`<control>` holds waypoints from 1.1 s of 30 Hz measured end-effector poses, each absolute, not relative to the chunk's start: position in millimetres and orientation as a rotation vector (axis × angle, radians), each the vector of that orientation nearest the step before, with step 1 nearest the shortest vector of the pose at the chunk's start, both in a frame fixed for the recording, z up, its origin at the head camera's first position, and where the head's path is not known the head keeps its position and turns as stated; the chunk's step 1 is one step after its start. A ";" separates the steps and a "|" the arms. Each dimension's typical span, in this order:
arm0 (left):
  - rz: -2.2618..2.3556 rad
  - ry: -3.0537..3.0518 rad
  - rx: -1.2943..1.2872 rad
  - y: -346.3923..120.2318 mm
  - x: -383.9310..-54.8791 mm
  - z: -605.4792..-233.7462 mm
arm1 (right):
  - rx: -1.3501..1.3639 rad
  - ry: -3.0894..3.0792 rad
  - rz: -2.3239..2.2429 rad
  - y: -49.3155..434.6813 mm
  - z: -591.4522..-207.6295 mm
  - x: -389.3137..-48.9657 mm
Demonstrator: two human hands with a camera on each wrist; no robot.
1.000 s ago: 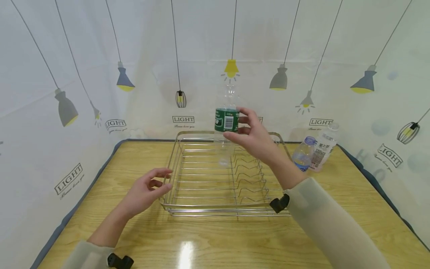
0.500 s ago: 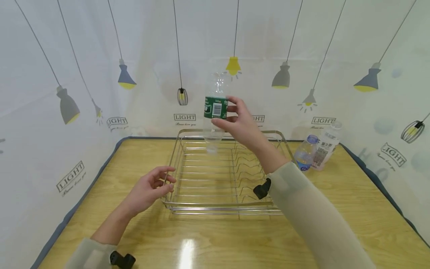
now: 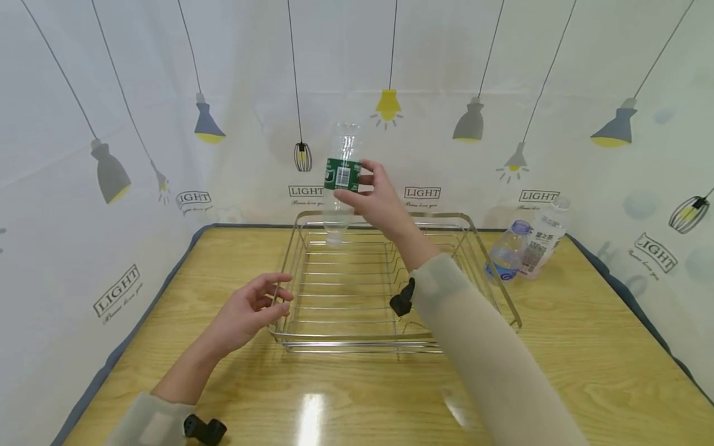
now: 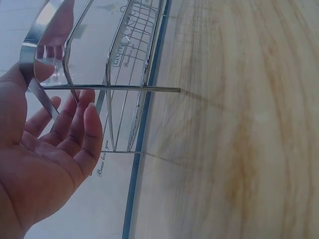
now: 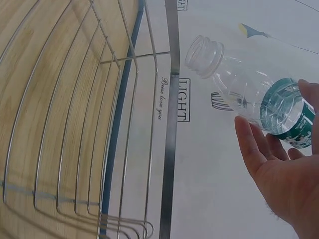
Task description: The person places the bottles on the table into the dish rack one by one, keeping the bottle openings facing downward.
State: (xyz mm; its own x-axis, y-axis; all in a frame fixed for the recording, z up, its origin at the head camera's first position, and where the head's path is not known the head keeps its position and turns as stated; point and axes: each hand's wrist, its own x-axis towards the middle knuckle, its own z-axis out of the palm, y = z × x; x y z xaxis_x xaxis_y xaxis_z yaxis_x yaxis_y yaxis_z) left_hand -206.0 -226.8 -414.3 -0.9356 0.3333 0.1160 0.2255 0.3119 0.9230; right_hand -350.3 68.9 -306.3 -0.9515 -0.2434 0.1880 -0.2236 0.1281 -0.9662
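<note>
My right hand (image 3: 382, 201) grips a clear plastic bottle (image 3: 342, 176) round its green label, thumb on one side and fingers on the other. The bottle is upside down and slightly tilted, its uncapped neck (image 5: 205, 56) pointing down over the back left of a metal wire dish rack (image 3: 334, 338). There is a gap between neck and rack wires. At the rack's left side my left hand (image 3: 245, 313) holds the rim loosely. In the left wrist view, the flat metal rim (image 4: 31, 52) passes between its thumb and curled fingers.
Right of the rack stand a small clear bottle with a blue label (image 3: 504, 254) and a taller bottle with a white label (image 3: 541, 238). The rack sits on a wood-grain table (image 3: 251, 396). A lamp-printed cloth (image 3: 245, 155) hangs behind and at the sides.
My right hand has carried the upside-down bottle left and slightly up, from above the middle of the rack to its back left. The left hand stays at the rim.
</note>
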 end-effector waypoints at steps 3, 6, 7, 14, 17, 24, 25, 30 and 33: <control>1.720 2.460 0.532 -226.9 -206.2 -413.1 | -0.483 2.329 -2.028 60.1 -308.5 -354.6; 1.725 2.459 0.538 -226.2 -206.6 -413.6 | -0.482 2.326 -2.038 52.3 -310.6 -358.5; 1.723 2.461 0.542 -225.9 -206.7 -414.0 | -0.484 2.324 -2.041 49.7 -311.6 -359.7; 1.739 2.446 0.535 -227.7 -206.8 -417.5 | -0.441 2.309 -2.023 33.8 -324.2 -365.2; 1.741 2.440 0.534 -227.3 -206.6 -417.8 | -0.410 2.308 -2.015 33.2 -332.5 -366.8; 1.743 2.431 0.516 -226.8 -206.5 -419.0 | -0.372 2.316 -1.946 31.8 -352.7 -369.4; 1.741 2.429 0.512 -226.8 -206.5 -419.4 | -0.371 2.317 -1.934 30.9 -355.4 -369.4; 1.715 2.434 0.509 -227.7 -207.7 -420.6 | -0.382 2.364 -1.857 24.6 -366.3 -370.1; 1.701 2.443 0.514 -229.0 -208.2 -419.6 | -0.406 2.384 -1.821 20.2 -370.1 -370.9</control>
State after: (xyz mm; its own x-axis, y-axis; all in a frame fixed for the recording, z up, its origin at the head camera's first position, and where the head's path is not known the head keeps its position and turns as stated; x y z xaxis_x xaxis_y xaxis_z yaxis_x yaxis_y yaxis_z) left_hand -208.2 -229.0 -419.6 -0.9350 0.3420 0.0933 0.2061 0.3105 0.9280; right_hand -370.9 20.2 -370.1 -0.9577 -0.2790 0.0708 -0.1417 0.2430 -0.9596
